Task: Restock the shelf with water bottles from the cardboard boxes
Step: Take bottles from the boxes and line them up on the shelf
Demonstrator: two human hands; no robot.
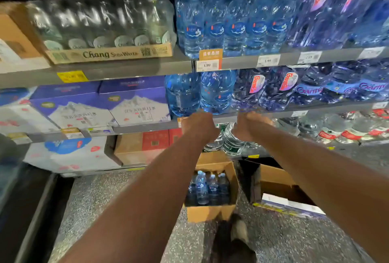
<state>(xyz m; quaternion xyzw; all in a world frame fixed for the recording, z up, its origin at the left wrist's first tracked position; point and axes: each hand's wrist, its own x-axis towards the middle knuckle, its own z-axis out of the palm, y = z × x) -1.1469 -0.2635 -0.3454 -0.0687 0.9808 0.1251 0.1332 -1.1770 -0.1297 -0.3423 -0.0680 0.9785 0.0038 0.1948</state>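
From the head view: saw both arms stretched to the front edge of the middle shelf (pixel 336 108). Found the left grip (pixel 199 126) just under a large blue water bottle (pixel 216 92) and the right grip (pixel 251 125) beside it at the same edge. Could not tell whether either grip was open or closed, with the fingers hidden behind the knuckles. Saw small water bottles (pixel 237 20) in a row along the front edge of the upper shelf (pixel 237 60). Found more small bottles (pixel 207 187) upright inside an open cardboard box (pixel 210 213) on the floor (pixel 126 199), near a second cardboard box (pixel 277 180).
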